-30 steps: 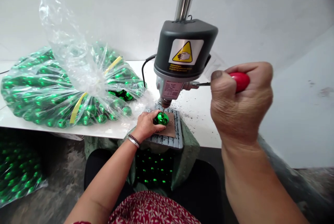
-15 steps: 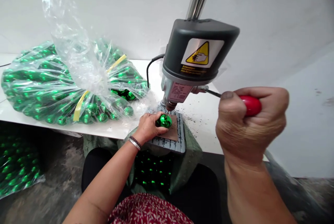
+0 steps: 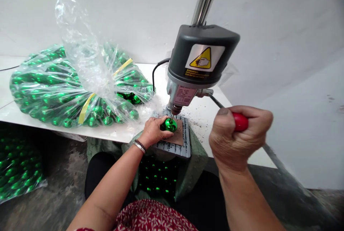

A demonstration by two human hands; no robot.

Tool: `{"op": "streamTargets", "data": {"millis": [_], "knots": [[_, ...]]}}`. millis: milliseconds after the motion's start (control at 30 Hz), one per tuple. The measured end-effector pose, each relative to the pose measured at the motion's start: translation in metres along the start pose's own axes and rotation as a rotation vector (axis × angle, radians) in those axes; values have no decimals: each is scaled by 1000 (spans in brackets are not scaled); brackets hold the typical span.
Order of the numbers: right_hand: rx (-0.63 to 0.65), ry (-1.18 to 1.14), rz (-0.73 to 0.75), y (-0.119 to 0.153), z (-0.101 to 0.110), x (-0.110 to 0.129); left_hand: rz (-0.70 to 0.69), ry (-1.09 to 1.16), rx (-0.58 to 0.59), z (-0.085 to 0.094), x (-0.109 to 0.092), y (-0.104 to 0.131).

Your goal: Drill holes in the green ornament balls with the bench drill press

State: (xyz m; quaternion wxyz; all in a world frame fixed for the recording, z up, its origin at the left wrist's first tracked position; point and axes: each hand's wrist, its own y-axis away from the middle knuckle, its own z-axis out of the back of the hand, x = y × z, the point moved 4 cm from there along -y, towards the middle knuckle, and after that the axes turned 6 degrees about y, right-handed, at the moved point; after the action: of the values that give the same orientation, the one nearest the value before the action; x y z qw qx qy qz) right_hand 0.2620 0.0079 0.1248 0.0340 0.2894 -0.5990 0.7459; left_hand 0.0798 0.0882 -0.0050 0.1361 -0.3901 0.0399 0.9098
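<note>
A shiny green ball (image 3: pixel 171 125) rests on a brown board (image 3: pixel 178 137) on the slotted base of a small drill press (image 3: pixel 204 53). My left hand (image 3: pixel 155 129) grips that ball from the left, thumb in front and fingers behind. The chuck (image 3: pixel 176 109) is right above the ball, its thin bit reaching down to the top; whether it has entered I cannot tell. At the right, my right hand (image 3: pixel 239 134) is wrapped round the red knob (image 3: pixel 241 121) of the press's feed lever (image 3: pixel 216 100).
A clear plastic bag (image 3: pixel 88 76) full of green balls lies on the white table (image 3: pixel 115 136) at left. Another bag of balls (image 3: pixel 20 166) is on the floor. Below the base, a green sack (image 3: pixel 197 152) holds more balls. Dark shavings lie around the press.
My right hand has swung the lever's knob downward and toward the left. My left hand and the ball stay in place under the bit. The view has shifted slightly.
</note>
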Motion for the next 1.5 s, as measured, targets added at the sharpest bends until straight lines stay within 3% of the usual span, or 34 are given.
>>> {"op": "streamTargets", "data": {"millis": [500, 633, 767, 833, 1033, 1133, 1200, 1300, 1333, 1400, 1500], "knots": [[6, -60, 38, 27, -3, -7, 30, 18, 9, 2, -1, 1], [18, -42, -15, -9, -6, 1, 24, 32, -10, 0, -1, 0], [220, 16, -172, -69, -23, 17, -27, 130, -27, 6, 1, 8], [266, 57, -251, -87, -28, 24, -84, 218, -7, 14, 4, 16], [237, 115, -384, -90, -28, 33, -274, 252, 267, 26, 9, 41], [212, 130, -393, -87, -30, 30, -251, 255, 208, 31, 13, 40], [203, 121, -373, -86, -31, 26, -166, 176, 34, 45, 18, 31], [183, 88, -289, -87, -32, 21, -46, -215, -200, 80, 19, 10], [180, 76, -265, -87, -32, 20, -9, -382, -201, 92, 18, 2], [188, 55, -253, -88, -31, 20, 80, -643, -75, 110, 17, -13], [215, 47, -320, -88, -30, 21, 133, -743, 32, 125, 13, -22]]}}
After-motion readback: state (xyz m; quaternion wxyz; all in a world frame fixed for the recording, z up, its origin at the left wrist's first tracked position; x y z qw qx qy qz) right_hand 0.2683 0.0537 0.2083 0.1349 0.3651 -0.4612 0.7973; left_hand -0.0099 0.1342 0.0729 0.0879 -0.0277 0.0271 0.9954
